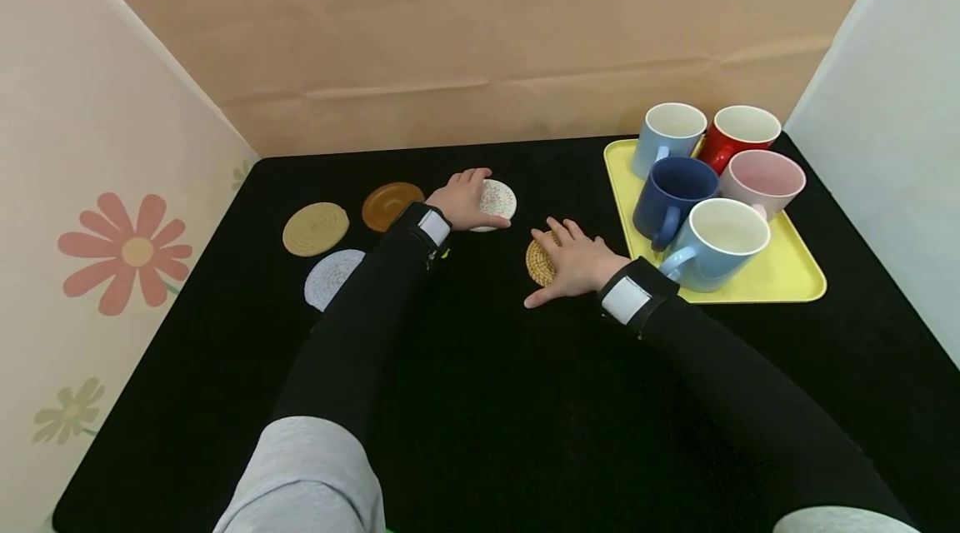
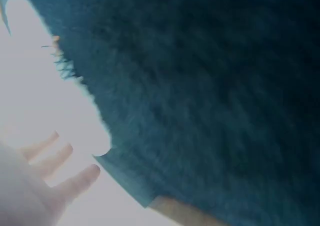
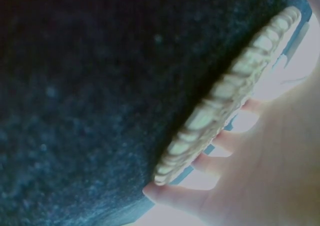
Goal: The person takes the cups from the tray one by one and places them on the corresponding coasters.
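My left hand (image 1: 459, 200), fingers extended, lies over the left part of a round white speckled coaster (image 1: 501, 198). Washed-out light blurs much of the left wrist view, where several fingers of that hand (image 2: 30, 191) show. Over a round woven straw coaster (image 1: 537, 265) spreads my right hand (image 1: 573, 263), partly covering it. The right wrist view has the thick braided edge of this straw coaster (image 3: 215, 110) close to the fingertips of the right hand (image 3: 265, 171); whether they all touch it is unclear. Both coasters are on the black table.
Left of my hands lie a brown wooden coaster (image 1: 390, 206), a beige woven coaster (image 1: 316, 229) and a pale grey coaster (image 1: 330, 276), partly behind my left forearm. A yellow tray (image 1: 798, 279) at right bears several mugs, including a light blue mug (image 1: 716, 254) near my right wrist.
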Demonstrator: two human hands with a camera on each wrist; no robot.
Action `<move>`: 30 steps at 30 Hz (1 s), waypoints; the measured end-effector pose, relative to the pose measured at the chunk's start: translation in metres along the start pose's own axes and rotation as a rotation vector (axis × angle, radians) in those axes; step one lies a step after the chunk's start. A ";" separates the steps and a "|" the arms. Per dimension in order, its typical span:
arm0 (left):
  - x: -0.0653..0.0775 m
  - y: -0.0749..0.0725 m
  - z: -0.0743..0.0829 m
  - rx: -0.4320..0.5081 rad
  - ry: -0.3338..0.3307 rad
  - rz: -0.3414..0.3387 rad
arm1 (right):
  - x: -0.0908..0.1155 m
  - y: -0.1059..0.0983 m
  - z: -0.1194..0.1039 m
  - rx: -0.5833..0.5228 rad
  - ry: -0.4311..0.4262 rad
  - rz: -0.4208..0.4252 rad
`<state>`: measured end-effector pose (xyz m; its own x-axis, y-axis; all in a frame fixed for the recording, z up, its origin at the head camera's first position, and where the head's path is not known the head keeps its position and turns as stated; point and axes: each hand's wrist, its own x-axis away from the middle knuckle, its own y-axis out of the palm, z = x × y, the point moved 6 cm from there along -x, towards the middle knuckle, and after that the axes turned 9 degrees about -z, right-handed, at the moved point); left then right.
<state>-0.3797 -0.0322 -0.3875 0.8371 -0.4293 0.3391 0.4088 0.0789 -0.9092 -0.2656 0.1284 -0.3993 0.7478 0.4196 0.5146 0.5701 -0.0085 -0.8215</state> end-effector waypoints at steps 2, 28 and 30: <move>0.012 -0.002 0.001 -0.022 0.041 -0.007 | 0.000 0.000 0.000 0.004 0.005 -0.002; 0.104 0.057 -0.027 -0.106 0.064 -0.234 | 0.000 0.000 0.000 0.005 -0.003 0.034; 0.104 0.057 -0.027 -0.103 0.055 -0.234 | 0.000 -0.001 -0.001 0.001 -0.011 0.044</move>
<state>-0.2795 -0.0965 -0.4102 0.7018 -0.4739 0.5319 0.5473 -0.1192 -0.8284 -0.2658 0.1277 -0.3987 0.7682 0.4287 0.4755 0.5367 -0.0262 -0.8434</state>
